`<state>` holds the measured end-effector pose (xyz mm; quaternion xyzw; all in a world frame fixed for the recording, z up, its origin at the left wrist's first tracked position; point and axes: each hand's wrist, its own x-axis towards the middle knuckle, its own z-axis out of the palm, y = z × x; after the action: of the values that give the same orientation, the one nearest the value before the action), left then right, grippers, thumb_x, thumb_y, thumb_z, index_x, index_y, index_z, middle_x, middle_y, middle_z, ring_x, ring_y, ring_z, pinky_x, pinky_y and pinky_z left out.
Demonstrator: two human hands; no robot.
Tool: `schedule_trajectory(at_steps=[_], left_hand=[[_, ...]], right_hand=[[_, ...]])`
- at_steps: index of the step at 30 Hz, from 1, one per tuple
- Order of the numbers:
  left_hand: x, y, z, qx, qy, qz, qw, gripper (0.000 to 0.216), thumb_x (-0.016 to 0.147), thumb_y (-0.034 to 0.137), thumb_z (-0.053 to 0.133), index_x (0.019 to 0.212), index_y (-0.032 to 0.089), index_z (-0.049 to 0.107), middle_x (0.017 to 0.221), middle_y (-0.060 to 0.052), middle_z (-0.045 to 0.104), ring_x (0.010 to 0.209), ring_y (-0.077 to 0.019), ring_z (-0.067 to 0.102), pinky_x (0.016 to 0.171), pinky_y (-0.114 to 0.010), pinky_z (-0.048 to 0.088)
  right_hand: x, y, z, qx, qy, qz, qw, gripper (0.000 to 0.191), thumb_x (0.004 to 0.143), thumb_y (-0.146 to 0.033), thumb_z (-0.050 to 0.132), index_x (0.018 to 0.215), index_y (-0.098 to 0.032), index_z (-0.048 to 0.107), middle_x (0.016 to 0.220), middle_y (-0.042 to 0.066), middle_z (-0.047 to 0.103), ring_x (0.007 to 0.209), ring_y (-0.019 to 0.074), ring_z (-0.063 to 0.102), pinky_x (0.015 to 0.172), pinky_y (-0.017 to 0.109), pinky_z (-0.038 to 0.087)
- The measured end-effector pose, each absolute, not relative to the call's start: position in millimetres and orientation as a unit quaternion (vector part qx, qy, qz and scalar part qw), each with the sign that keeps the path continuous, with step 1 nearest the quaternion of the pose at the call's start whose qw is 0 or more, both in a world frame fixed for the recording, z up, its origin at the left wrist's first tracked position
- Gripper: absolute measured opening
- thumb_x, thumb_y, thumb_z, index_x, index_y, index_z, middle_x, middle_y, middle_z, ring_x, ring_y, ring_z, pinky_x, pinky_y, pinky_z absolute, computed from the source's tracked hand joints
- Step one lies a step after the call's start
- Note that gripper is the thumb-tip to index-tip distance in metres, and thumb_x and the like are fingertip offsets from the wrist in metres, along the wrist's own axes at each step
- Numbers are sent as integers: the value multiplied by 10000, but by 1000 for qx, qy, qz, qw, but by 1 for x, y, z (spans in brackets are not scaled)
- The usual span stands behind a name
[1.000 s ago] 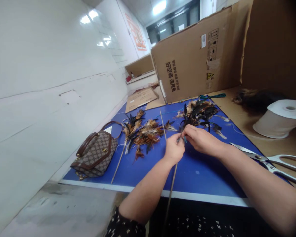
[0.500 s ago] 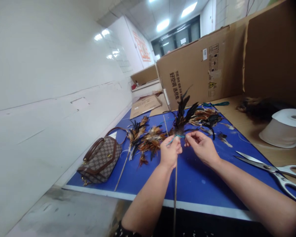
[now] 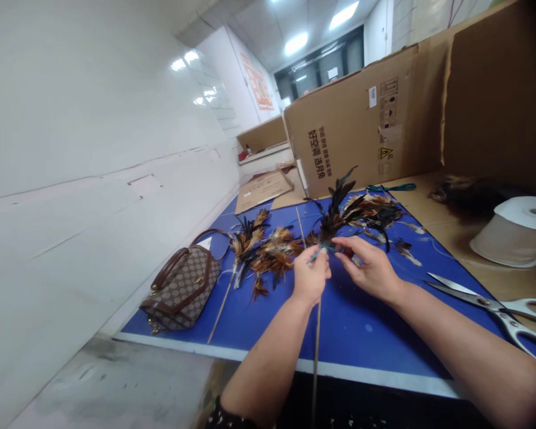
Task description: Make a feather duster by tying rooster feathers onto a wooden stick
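My left hand (image 3: 310, 277) is closed on the lower end of a bundle of dark feathers (image 3: 335, 217), which fans upward and away from me. A thin teal cord (image 3: 326, 246) lies across the base of the bundle, partly under my left thumb. My right hand (image 3: 368, 265) is at the right of that base, index finger touching it and thumb a little apart below. Its other fingers are partly hidden. On the blue mat, brown and black feather bunches (image 3: 274, 253) lie left of my hands, with more feathers (image 3: 373, 211) behind on the right.
A patterned handbag (image 3: 183, 292) stands at the left by the white wall. Large scissors (image 3: 489, 302) lie open at the right, near a white spool (image 3: 509, 235). A tall cardboard box (image 3: 348, 131) closes off the back. A thin tan strip (image 3: 316, 345) crosses the mat's front edge.
My right hand has shifted its fingers from beside the cord up to the feather base, thumb and index now wider apart. The feather bundle has tilted to the right.
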<state>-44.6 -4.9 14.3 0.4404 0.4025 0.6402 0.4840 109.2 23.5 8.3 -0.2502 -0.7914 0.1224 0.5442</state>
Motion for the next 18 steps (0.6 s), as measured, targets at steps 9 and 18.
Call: schedule_trajectory(at_steps=[9,18], left_hand=[[-38,-2,-8,561,484,569,357,168,769,123,659,908,170,741,722,-37,660,676,-164,605,706,-301,507],[-30,-3,-10,559,488,553,379,150,734,115,703,873,167,727,710,-27,643,664,-158,583,663,-281,490]], right_hand=[[128,29,24,-175,-897,89,397,417,937,-28,465,1225,-227,692,1047,99,658,939,207,641,794,321,526],[141,28,32,-202,-912,123,335,239,982,-130,500,1049,-202,718,1005,89,656,845,177,643,756,282,504]])
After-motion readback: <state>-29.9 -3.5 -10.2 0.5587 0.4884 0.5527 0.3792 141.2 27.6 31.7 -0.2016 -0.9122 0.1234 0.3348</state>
